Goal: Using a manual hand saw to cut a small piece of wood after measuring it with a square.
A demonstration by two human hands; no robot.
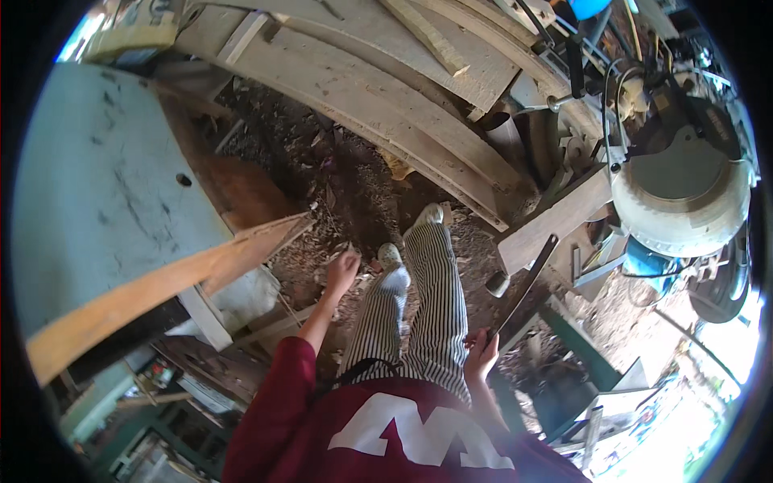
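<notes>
My right hand (481,354) is low beside my right thigh, its fingers wrapped round the lower end of a long, narrow, dark blade (527,283). The blade slants up and away to the right and has a small hole near its far tip. My fingers cover its grip, so the handle's shape is hidden. Ahead of my left thigh, my left hand (344,270) hangs over the littered ground with its fingers curled in. Whether anything small is inside them cannot be seen. The nearest thing to it is the end of a curved-looking wooden board (266,241).
A pale blue, stained panel (121,185) stands at left. Long dusty planks (362,97) cross the far side. At right is a circular saw machine with a round pale guard (680,213), near a jutting board (555,217). Wood shavings and leaves cover the ground (322,185).
</notes>
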